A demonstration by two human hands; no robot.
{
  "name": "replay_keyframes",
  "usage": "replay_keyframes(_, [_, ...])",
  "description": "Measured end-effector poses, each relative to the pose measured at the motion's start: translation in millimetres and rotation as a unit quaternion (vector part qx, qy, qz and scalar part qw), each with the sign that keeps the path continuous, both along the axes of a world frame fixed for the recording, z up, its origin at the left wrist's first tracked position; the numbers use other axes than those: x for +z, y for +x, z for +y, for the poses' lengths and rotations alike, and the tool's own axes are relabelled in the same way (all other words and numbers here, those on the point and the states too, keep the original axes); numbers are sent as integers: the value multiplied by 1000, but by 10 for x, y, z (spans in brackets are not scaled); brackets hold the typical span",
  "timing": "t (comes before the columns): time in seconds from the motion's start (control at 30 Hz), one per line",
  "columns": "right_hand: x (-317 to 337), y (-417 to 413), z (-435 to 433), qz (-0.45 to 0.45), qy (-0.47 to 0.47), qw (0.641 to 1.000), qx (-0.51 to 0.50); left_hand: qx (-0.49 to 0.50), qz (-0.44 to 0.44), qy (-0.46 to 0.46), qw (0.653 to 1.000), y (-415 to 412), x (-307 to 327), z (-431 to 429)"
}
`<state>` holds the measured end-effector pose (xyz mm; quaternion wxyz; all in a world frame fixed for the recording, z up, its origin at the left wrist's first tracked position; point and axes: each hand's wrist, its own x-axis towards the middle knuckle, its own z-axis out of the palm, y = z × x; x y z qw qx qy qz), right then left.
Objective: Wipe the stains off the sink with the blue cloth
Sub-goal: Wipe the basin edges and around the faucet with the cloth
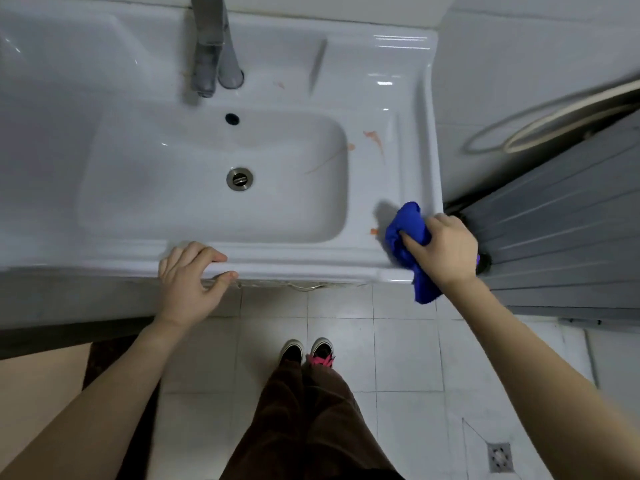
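White sink (pixel 412 140), seen from above: its basin holds only a metal drain (pixel 239 178) (orange stains (pixel 373 136) mark the right ledge). Right hand (pixel 446 249), fingers clenched around the bunched blue cloth (pixel 408 233), presses it on the sink's front right corner. Left hand (pixel 190 282) rests on the front rim, fingers loosely curled, holding nothing.
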<state>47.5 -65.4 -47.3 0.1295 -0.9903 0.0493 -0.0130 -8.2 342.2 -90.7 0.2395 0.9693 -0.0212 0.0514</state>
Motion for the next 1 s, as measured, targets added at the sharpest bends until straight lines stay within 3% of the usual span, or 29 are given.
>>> replay_keyframes(0.17, [-22, 89, 57, 4, 19, 999, -43, -9, 10, 5, 1000, 14, 15, 1])
replay_keyframes(0.3, [80, -322, -102, 76, 144, 985, -58, -4, 17, 4, 1000, 10, 37, -13])
replay_keyframes(0.4, [32, 93, -147, 50, 134, 989, -28, -8, 5, 10, 1000, 14, 14, -12])
replay_keyframes(0.57, [75, 891, -38, 24, 159, 984, -78, -9, 3, 15, 1000, 10, 6, -14])
replay_keyframes(0.8, [85, -548, -3, 64, 272, 942, -184, -5, 16, 4, 1000, 3, 44, -32])
replay_keyframes(0.9, [40, -380, 110, 54, 148, 975, -159, -2, 12, 14, 1000, -1, 27, -34])
replay_keyframes(0.97, [16, -161, 376, 70, 44, 994, -78, -6, 11, 17, 1000, 8, 9, -28])
replay_keyframes(1.0, [-3, -103, 588, 87, 44, 995, -37, -8, 12, 21, 1000, 7, -1, -24])
